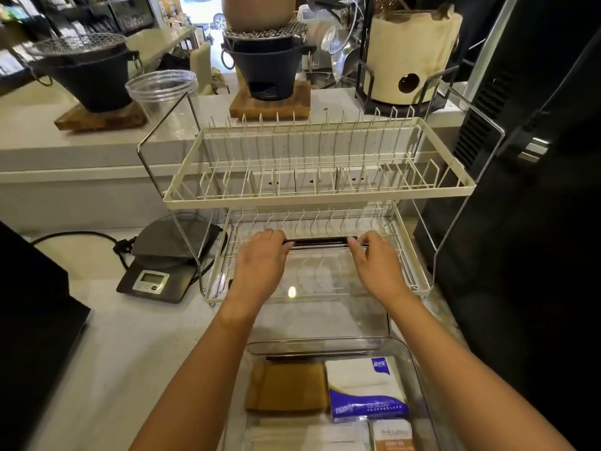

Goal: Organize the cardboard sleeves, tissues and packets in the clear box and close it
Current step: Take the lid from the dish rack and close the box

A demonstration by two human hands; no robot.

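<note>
Your left hand and right hand grip the clear lid by its dark far edge, on the rack's lower shelf; the open box on the desk holds sleeves and tissues

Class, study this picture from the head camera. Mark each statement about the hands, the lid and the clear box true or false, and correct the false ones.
1. Both hands, left hand and right hand, grip the clear lid by its dark far edge. True.
2. The clear box is already closed. False: it is open, the lid held over the lower rack.
3. The cardboard sleeves lie left of the tissue pack. True.
4. The upper dish rack is full of plates. False: it holds none.
5. The kitchen scale is inside the box. False: it sits on the counter, left of the rack.
</note>
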